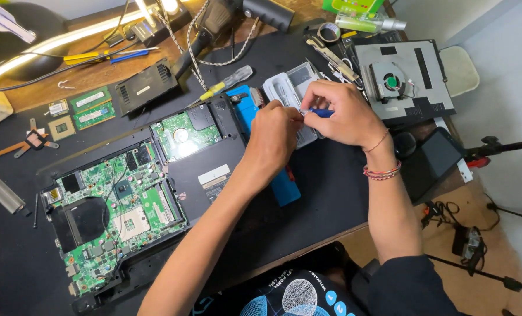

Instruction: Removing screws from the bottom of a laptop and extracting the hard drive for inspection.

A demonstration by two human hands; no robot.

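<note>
Over the right half of the black bench [331,187], both hands are meeting above an open grey bit case [290,88]. The right hand [343,114] is pinching a small blue-handled screwdriver [322,113] between curled fingers, while the left hand [272,137] is closing its fingertips on the tool's metal end, seemingly seating or swapping a bit; whether a bit is already in place is too small to tell. Judging by this, the work is sitting at the tool-preparation step, and the next move is calling for a steady push of the tip into the handle before turning back to the opened laptop [132,199], which is lying to the left with its green circuit board [117,210] exposed. A blue strip-shaped part [284,187] is resting under the left wrist. Farther out, two memory sticks [91,108], a copper heat pipe [3,169], a yellow-handled screwdriver [226,82] and a panel with a cooling fan [392,82] are lying about. A lit lamp tube [68,38] is glowing along the wooden edge behind, and pale flooring with cables is showing at the right.
</note>
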